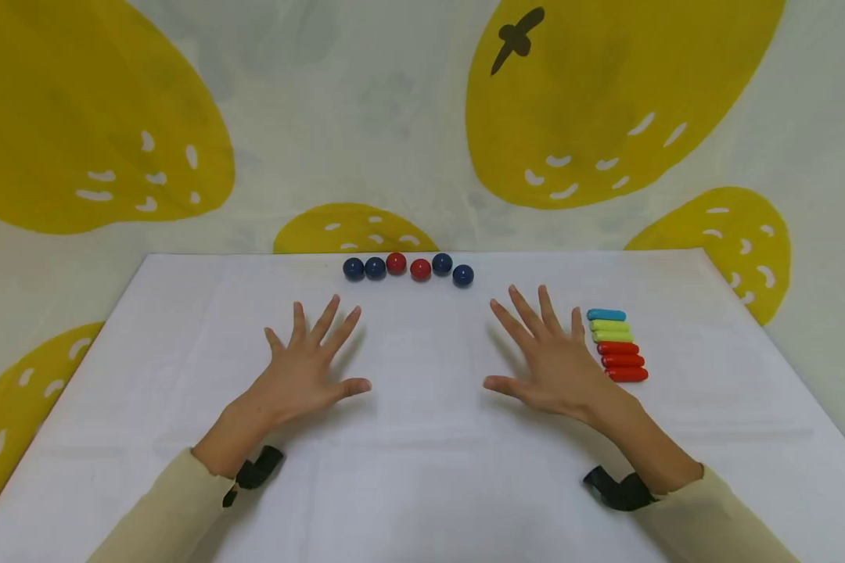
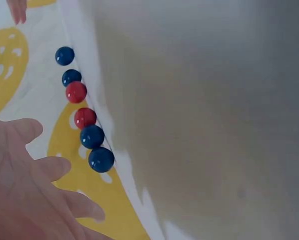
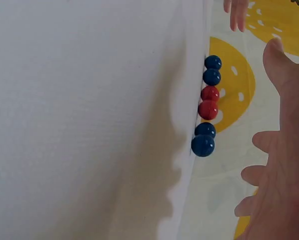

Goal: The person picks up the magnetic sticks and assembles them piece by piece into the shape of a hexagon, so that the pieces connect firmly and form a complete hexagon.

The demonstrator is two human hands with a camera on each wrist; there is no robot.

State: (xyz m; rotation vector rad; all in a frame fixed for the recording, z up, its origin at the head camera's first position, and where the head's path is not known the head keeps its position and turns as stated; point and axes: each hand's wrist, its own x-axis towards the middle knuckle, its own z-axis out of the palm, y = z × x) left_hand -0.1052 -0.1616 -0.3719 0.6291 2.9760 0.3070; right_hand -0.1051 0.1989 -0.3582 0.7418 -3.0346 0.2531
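Note:
Both hands hover palm down over a white table with fingers spread, holding nothing. In the head view the left hand [image 1: 303, 379] is left of the middle and the right hand [image 1: 559, 363] right of it. Beyond them, along the far edge, lies a row of shiny balls: dark blue balls [image 1: 354, 269] at both ends and two red balls [image 1: 420, 270] in the middle. Close by the right hand's little finger is a column of short sticks: a blue stick [image 1: 607, 314], yellow-green sticks [image 1: 611, 331] and red sticks [image 1: 623, 361]. The right hand partly covers the lowest red stick's left end.
The white tablecloth [image 1: 422, 469] covers the table up to its far edge. Behind it hangs a pale cloth [image 1: 366, 102] printed with large yellow fruit shapes. Black straps [image 1: 259, 467] sit at the wrists by the beige sleeves [image 1: 172, 508].

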